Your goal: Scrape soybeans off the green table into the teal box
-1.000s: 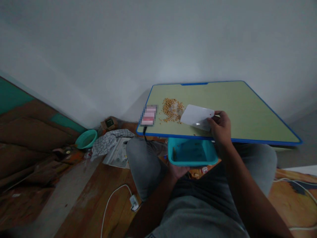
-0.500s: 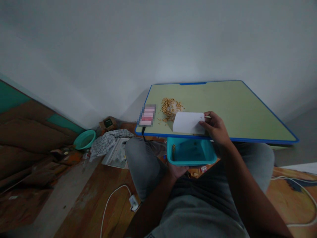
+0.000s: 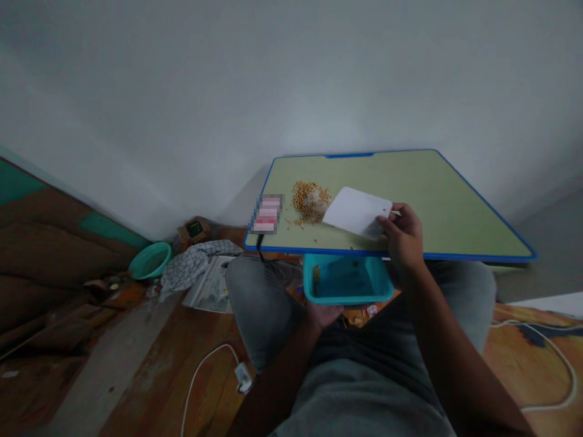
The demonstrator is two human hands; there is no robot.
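your right hand (image 3: 403,233) is closed on the near right corner of a white card (image 3: 357,211), thumb and fingertips pinching it. the card stands on the green table (image 3: 432,200) right of centre in the frame. it slants, with its far left edge down and just touching the pile of beans (image 3: 310,200). held by one corner like this, its long edge stays free to work as a blade against the loose grains.

your left hand (image 3: 324,312) cups the teal tub (image 3: 348,279) from below, palm up, with the fingers mostly hidden by the tub. the tub sits just under the table's blue near edge, below the card, mouth up. it looks placed so anything crossing that edge falls inside. a few beans lie in its left corner, and some strays rest on the table near the rim.

a blurred pink item (image 3: 266,213) lies at the table's left edge, beside the pile. on the floor at lower left are a green basin (image 3: 150,260), a checked cloth (image 3: 195,261) and a white cable (image 3: 204,364).
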